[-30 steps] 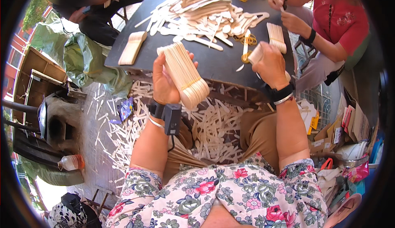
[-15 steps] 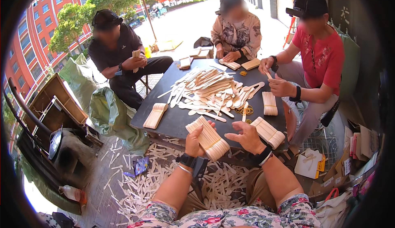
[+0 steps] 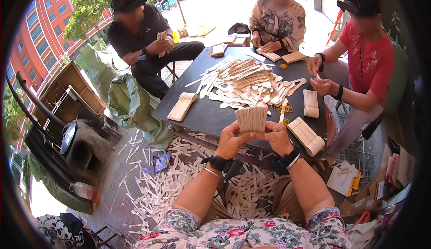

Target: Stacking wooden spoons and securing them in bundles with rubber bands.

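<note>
Pale character (image 3: 395, 21) on dark wall (image 3: 401, 7); tiny mark (image 3: 148, 29) on black shirt (image 3: 155, 20), too small to read.

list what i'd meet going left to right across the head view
Clear plastic bottle, crumpled blue-purple wrapper, pale wooden stick bundle on the left of the black table, left hand, held pale wooden stick bundle, right hand, corner pale wooden stick bundle, white-and-yellow packaging.
</note>
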Action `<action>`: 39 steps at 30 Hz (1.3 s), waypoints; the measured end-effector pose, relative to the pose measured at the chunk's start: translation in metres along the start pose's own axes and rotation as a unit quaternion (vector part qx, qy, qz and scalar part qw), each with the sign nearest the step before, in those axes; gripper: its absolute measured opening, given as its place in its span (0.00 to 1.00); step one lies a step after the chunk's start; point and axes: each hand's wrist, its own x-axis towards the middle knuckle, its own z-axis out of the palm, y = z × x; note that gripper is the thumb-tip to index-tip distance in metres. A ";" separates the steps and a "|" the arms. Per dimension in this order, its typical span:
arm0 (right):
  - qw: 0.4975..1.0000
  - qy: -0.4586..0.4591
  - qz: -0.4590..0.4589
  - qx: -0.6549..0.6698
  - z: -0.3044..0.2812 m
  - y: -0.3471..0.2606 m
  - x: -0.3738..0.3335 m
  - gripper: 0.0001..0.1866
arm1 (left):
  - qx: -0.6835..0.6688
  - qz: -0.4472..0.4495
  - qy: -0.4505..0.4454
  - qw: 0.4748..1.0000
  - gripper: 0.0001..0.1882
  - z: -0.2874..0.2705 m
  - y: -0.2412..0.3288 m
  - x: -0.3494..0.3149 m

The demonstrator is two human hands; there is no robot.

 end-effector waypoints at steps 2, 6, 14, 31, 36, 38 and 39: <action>1.000 0.010 -0.015 0.016 0.006 0.003 0.006 0.12 | 0.004 0.015 0.009 1.000 0.16 -0.020 -0.014 0.003; 0.992 0.031 -0.020 -0.123 -0.007 0.028 0.009 0.11 | 0.045 -0.021 0.018 0.999 0.16 -0.038 -0.037 0.011; 0.979 0.019 -0.030 -0.200 0.000 0.016 0.009 0.14 | 0.043 -0.067 -0.042 0.996 0.15 -0.045 -0.050 0.014; 0.946 0.095 -0.153 -0.270 0.003 0.024 0.022 0.13 | 0.222 0.053 0.042 0.973 0.14 -0.034 -0.034 0.024; 0.980 0.066 -0.041 -0.185 -0.009 0.035 0.023 0.12 | 0.123 0.002 0.020 0.992 0.15 -0.038 -0.056 0.028; 0.961 0.066 -0.078 -0.257 0.000 0.027 0.023 0.11 | 0.147 0.012 0.047 0.988 0.14 -0.041 -0.054 0.025; 0.948 0.076 -0.113 -0.287 0.004 0.020 0.022 0.11 | 0.156 0.048 0.053 0.985 0.14 -0.037 -0.048 0.023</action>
